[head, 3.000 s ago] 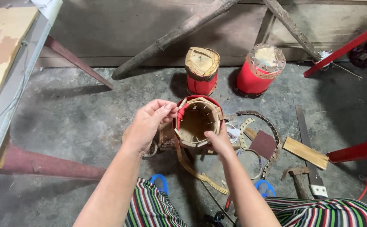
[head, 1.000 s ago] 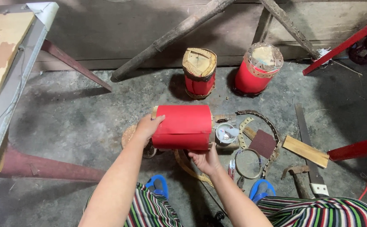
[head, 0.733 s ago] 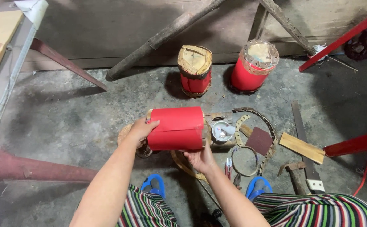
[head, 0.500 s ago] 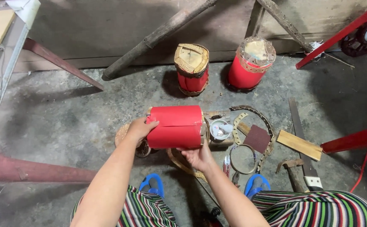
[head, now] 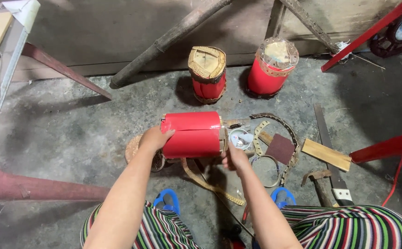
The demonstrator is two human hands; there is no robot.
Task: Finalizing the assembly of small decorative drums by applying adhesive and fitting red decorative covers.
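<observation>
Head view, centre of the frame: a red paper-wrapped cylindrical drum (head: 194,135) lies on its side above the concrete floor (head: 72,133), grasped at both ends. Left hand (head: 154,139) clasps its left end; right hand (head: 232,157) grips the lower right rim. Two upright red drums (head: 207,74) stand behind.

two drums (head: 207,74) behind held cylinder (head: 192,134)

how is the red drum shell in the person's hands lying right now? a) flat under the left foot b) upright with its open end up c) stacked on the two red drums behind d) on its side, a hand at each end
d: the red drum shell lies on its side, the left hand at one end and the right hand at the other.
</observation>
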